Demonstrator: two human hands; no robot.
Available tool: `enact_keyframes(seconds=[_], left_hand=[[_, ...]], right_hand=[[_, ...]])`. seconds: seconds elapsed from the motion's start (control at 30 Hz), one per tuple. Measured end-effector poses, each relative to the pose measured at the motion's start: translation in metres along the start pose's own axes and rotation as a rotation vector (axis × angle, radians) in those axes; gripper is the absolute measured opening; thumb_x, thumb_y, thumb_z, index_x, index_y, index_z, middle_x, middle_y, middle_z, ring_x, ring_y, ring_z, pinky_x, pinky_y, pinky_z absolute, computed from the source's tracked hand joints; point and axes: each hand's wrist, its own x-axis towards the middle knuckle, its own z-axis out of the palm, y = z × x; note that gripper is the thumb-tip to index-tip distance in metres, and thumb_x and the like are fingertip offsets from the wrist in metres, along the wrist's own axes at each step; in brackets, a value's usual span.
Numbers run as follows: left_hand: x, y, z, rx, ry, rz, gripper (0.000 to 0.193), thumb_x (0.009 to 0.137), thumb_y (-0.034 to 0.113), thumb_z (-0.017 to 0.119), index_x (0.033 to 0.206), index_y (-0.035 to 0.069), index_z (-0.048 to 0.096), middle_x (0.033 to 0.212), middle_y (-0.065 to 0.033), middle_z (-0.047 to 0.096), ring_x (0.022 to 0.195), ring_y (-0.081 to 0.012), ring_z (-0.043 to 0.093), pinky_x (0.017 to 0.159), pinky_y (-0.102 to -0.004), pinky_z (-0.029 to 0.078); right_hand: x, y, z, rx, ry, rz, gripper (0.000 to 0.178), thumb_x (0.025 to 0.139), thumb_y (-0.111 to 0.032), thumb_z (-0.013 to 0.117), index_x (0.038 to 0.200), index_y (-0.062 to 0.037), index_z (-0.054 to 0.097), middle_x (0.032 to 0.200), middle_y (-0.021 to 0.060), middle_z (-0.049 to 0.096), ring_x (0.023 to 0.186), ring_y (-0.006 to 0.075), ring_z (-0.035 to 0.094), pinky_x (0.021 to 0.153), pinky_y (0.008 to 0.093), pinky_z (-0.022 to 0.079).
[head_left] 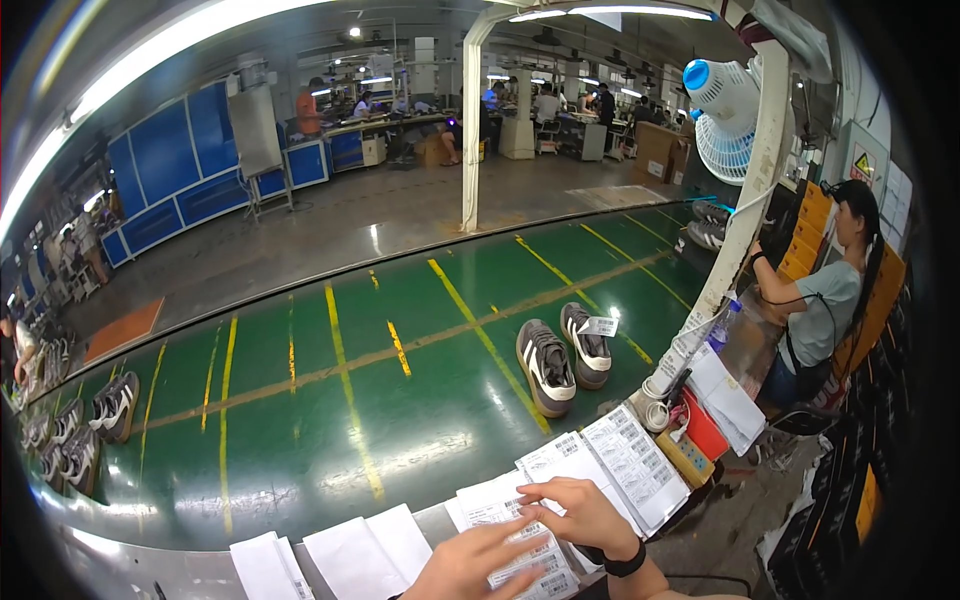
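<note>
Both of my hands are over printed label sheets at the near edge of the green conveyor belt. My left hand has its fingers stretched out and apart, slightly blurred, with no object visible in it. Bent fingers of my right hand, which wears a black wristband, meet the left fingertips; I see nothing held there. Beyond them on the belt stand a dark grey sneaker with white sides and its mate. A white printed tag sits on the mate's opening.
White paper stacks and more label sheets line the belt's near ledge. A red box, a power strip and a white post with a fan stand right. More sneakers are far left. A co-worker sits at right.
</note>
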Motion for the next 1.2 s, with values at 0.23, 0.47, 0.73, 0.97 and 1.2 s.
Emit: enact_keyframes(seconds=[0.23, 0.47, 0.73, 0.97, 1.2], left_hand=[[-0.014, 0.016, -0.013, -0.543, -0.426, 0.581, 0.034, 0.091, 0.019, 0.056, 0.113, -0.006, 0.061, 0.123, -0.0256, 0.057, 0.106, -0.0399, 0.059, 0.088, -0.0442, 0.048], [-0.031, 0.019, -0.017, -0.647, -0.491, 0.593, 0.034, 0.093, 0.015, 0.052, 0.110, -0.013, 0.059, 0.122, -0.0258, 0.057, 0.105, -0.0403, 0.059, 0.086, -0.0465, 0.049], [-0.029, -0.015, -0.032, 0.130, 0.166, 0.386, 0.022, 0.077, 0.011, 0.073, 0.096, 0.002, 0.070, 0.103, -0.0134, 0.070, 0.091, -0.0264, 0.068, 0.076, -0.0314, 0.053], [-0.018, -0.093, -0.056, 0.621, 0.291, -0.517, 0.038, 0.077, 0.023, 0.072, 0.106, -0.002, 0.066, 0.097, -0.0223, 0.066, 0.087, -0.0365, 0.064, 0.076, -0.0401, 0.051], [-0.029, -0.112, -0.066, 0.501, 0.174, -0.549, 0.048, 0.078, 0.031, 0.070, 0.111, -0.003, 0.064, 0.091, -0.0249, 0.067, 0.085, -0.0381, 0.065, 0.077, -0.0404, 0.051]], right_hand=[[-0.011, 0.019, 0.041, -0.099, -0.254, 0.046, 0.035, 0.086, -0.034, 0.065, 0.107, -0.0065, 0.067, 0.077, 0.0175, 0.067, 0.074, 0.0329, 0.066, 0.066, 0.0387, 0.052], [-0.011, 0.018, 0.062, -0.288, -0.390, 0.105, 0.035, 0.087, -0.034, 0.061, 0.106, -0.0057, 0.064, 0.077, 0.0194, 0.065, 0.075, 0.0364, 0.064, 0.065, 0.0433, 0.052], [-0.011, 0.031, 0.081, -0.305, -0.468, 0.101, 0.034, 0.076, -0.034, 0.067, 0.093, -0.0046, 0.061, 0.077, 0.0193, 0.064, 0.076, 0.0384, 0.064, 0.067, 0.0483, 0.051], [0.001, 0.019, 0.081, -0.392, -0.479, 0.080, 0.042, 0.070, -0.034, 0.075, 0.090, -0.0012, 0.059, 0.075, 0.0197, 0.064, 0.073, 0.0378, 0.064, 0.065, 0.0450, 0.051], [0.000, 0.013, 0.086, -0.406, -0.533, 0.156, 0.043, 0.071, -0.035, 0.074, 0.092, -0.0009, 0.058, 0.083, 0.0202, 0.064, 0.075, 0.0363, 0.065, 0.067, 0.0434, 0.052]])
